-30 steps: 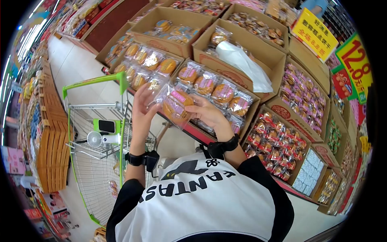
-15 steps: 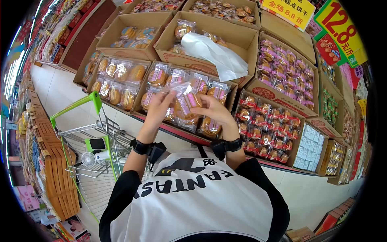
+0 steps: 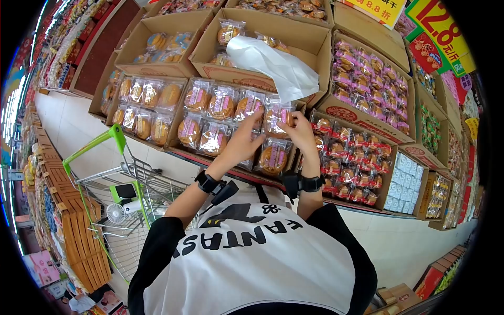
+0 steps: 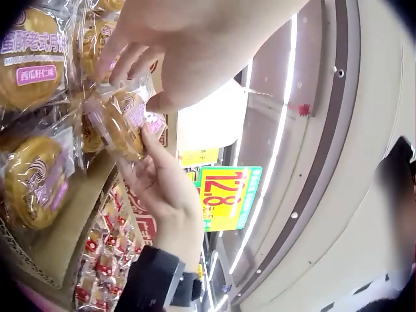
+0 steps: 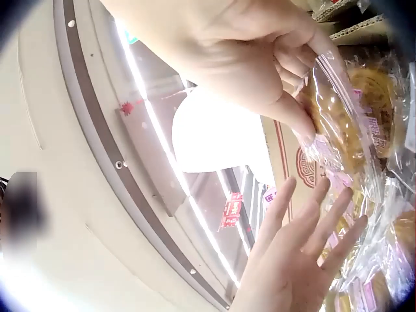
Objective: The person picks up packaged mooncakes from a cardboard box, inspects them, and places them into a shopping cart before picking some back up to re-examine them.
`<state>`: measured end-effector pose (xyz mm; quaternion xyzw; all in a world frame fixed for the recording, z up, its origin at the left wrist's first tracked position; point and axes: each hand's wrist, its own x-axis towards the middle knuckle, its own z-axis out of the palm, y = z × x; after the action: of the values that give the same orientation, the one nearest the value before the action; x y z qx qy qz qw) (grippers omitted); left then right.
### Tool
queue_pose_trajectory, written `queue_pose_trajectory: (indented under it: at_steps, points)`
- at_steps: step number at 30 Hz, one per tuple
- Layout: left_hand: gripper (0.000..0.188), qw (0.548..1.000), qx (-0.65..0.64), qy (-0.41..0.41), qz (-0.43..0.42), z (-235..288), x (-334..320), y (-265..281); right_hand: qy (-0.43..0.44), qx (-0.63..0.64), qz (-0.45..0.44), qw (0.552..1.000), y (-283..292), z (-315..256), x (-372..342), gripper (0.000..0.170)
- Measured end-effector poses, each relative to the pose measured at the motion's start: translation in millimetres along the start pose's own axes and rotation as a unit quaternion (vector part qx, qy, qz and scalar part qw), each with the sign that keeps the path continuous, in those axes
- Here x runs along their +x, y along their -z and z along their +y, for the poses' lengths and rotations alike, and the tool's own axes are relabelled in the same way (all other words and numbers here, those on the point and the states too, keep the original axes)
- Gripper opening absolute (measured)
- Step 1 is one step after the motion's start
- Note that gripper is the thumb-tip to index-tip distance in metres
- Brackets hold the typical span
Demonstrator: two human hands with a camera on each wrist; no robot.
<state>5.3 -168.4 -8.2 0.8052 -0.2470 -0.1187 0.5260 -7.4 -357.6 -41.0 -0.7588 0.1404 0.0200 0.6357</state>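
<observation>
My right hand (image 3: 303, 135) pinches a round mooncake (image 5: 335, 110) in a clear wrapper with a pink-purple label, thumb on one side and fingers on the other. The wrapped mooncake stands tilted among others at the right end of an open cardboard box (image 4: 65, 244). Just left of it is my left hand (image 3: 242, 144), fingers extended and spread over the neighbouring packs; in the right wrist view this left hand (image 5: 292, 253) holds nothing. More wrapped mooncakes (image 3: 197, 98) fill the box in rows, some hidden under the hands.
Behind stands a taller cardboard box with a white plastic bag (image 3: 273, 65) draped over its front edge. Boxes of red-wrapped (image 3: 349, 165) and pink-wrapped snacks (image 3: 367, 86) adjoin on the right. A green-handled shopping cart (image 3: 97, 149) stands at left, carrying a small white fan (image 3: 116, 211).
Both hands held the mooncake above the box; it is now down at the box's right end in the right hand alone. My left hand has let go. The head view has shifted.
</observation>
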Motion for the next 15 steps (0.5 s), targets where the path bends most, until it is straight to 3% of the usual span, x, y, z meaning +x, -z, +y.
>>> queue_pose_trajectory:
  at_steps: [1, 2, 4, 6, 8, 12, 14, 15]
  points:
    - [0.055, 0.994, 0.08, -0.074, -0.02, -1.5, 2.8, -0.9, -0.013, 0.003, 0.016, 1.0, -1.3, 6.5, 3.8, 0.045]
    - [0.055, 0.994, 0.078, -0.072, -0.02, -1.1, 1.3, -3.8, -0.016, 0.002, 0.015, 1.0, -2.5, 10.2, 6.6, 0.045]
    - [0.056, 0.973, 0.199, -0.102, -0.05, 10.7, -1.3, -7.1, 0.036, -0.122, 0.072, 0.989, -6.1, 11.7, 9.3, 0.048]
    - [0.056, 0.971, 0.212, -0.095, -0.062, 2.5, -3.2, -12.1, 0.028, -0.13, 0.08, 0.988, -9.3, 7.7, 7.7, 0.049]
    - [0.057, 0.934, 0.325, -0.14, -0.048, -3.5, -5.7, -14.9, 0.001, -0.14, 0.084, 0.987, -11.0, 0.3, 4.5, 0.048]
    - [0.057, 0.922, 0.36, -0.129, -0.062, -9.0, -10.7, -17.8, -0.002, -0.191, 0.083, 0.978, -10.2, -17.5, -3.7, 0.046]
    - [0.057, 0.903, 0.404, -0.124, -0.074, -9.8, -12.8, -17.7, -0.008, -0.323, 0.105, 0.941, -10.5, -20.2, -6.3, 0.041]
    - [0.057, 0.904, 0.404, -0.122, -0.072, -10.8, -13.4, -18.2, -0.007, -0.324, 0.103, 0.94, -10.0, -18.8, -7.3, 0.041]
